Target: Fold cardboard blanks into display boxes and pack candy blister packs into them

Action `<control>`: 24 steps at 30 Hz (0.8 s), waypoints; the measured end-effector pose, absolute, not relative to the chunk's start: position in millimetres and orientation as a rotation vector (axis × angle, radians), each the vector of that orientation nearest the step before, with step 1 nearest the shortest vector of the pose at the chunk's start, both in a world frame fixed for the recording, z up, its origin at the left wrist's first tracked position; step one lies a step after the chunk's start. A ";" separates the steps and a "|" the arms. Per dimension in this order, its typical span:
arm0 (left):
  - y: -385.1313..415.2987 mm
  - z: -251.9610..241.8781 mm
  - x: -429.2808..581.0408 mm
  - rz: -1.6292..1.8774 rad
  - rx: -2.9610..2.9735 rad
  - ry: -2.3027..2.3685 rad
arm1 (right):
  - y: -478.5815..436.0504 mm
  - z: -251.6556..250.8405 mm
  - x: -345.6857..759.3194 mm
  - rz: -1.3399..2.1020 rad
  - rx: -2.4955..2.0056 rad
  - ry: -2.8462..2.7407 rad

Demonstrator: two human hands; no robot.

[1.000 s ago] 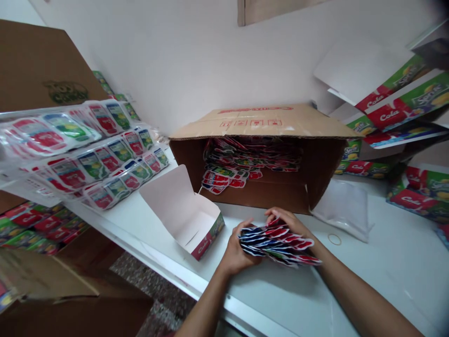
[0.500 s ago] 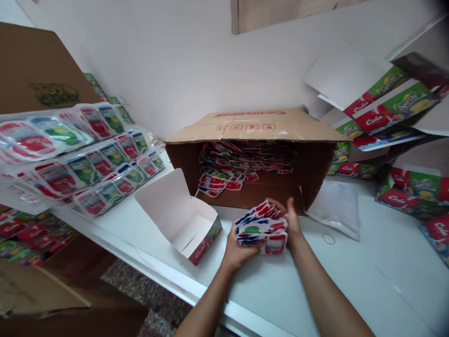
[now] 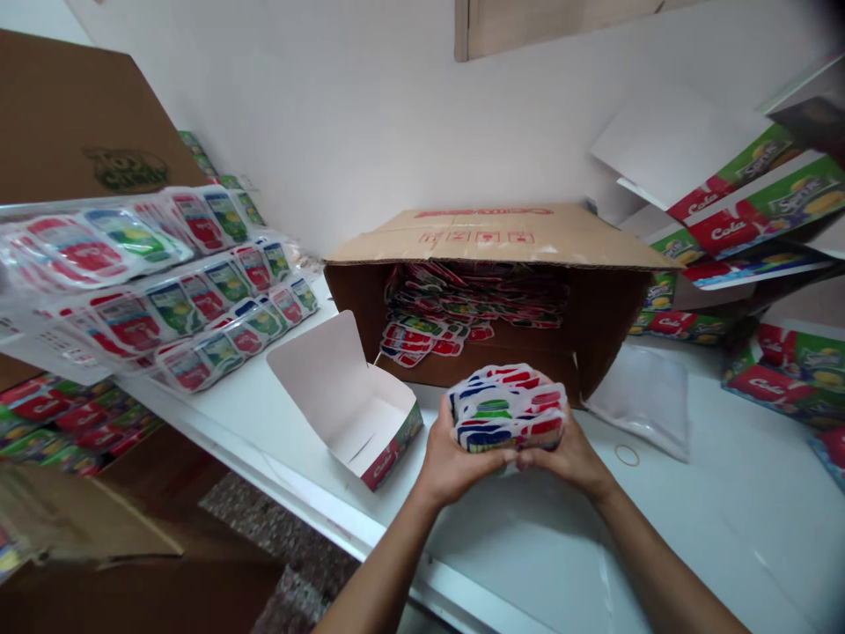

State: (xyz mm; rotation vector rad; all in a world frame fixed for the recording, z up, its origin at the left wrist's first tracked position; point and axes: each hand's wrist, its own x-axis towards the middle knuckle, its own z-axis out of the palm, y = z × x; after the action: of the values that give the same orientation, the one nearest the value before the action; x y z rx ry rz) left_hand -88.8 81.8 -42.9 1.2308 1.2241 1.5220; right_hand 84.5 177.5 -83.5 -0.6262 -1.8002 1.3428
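Observation:
My left hand (image 3: 449,462) and my right hand (image 3: 571,458) grip a thick stack of small printed packets (image 3: 508,409) from both sides. The packets are red, blue and green with white edges. Both thumbs press on the near face, their tips almost meeting; the other fingers are mostly hidden behind the stack. Left of my hands an open display box (image 3: 389,445) with a white inside and Cola print stands with its lid up. Just beyond the stack, a brown carton (image 3: 502,238) lies on its side, its opening toward me, with a heap of similar packets (image 3: 462,304) inside.
Clear bags of packets (image 3: 211,299) are piled at the left by another carton (image 3: 66,123). Flat plastic bags (image 3: 640,396) and a rubber band (image 3: 627,454) lie to the right. Printed Cola and Sprite boxes (image 3: 759,211) stack up at the far right. The table's edge (image 3: 264,489) runs along the near left.
My right hand has shifted from the stack's far right side to a grip with its thumb in front. The packets now sit squarer and more compact between both hands.

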 end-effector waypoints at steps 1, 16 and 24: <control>80.5 -44.8 -91.8 1.498 1.264 1.204 | 180.4 -87.2 85.6 1.371 -0.613 -1.808; 79.3 -78.7 -112.1 1.302 1.402 1.254 | 195.1 -109.5 83.1 1.465 -0.600 -1.879; 74.4 -58.1 -98.9 1.365 1.412 1.465 | 180.7 -98.6 83.3 1.311 -0.749 -1.843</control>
State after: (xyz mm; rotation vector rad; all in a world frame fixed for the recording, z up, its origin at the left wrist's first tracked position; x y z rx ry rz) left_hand -98.9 74.4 -58.1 1.4123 1.4649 1.3647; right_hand 83.3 180.7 -98.6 -0.7488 -1.8433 1.3107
